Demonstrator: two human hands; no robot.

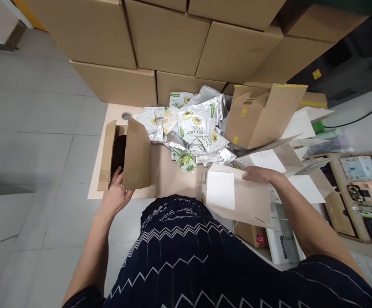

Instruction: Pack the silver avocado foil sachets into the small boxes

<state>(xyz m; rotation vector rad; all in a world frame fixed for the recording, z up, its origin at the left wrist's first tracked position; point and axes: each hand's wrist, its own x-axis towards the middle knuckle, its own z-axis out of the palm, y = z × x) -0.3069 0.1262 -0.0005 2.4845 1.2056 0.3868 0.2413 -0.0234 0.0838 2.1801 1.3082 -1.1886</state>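
At the table's left edge stands a small brown cardboard box (137, 158) with its flaps up. My left hand (118, 192) grips its near edge, the fingers partly inside the opening and the thumb outside. On the right, my right hand (259, 174) is closed on the rim of an open white-and-grey carton (246, 199) tilted near my body; some fingertips are hidden behind the cardboard. Between the hands lies a heap of silver and white sachets (194, 124) printed with avocados. A green sachet (186, 161) with a kiwi picture sits at the heap's front.
Large brown cartons (166, 36) are stacked behind the table (169, 175). An opened brown box (263, 113) and more open white cartons (296, 160) stand at the right. Beyond them, a wooden shelf (336, 179) holds small items. Grey floor tiles (54, 149) lie at the left.
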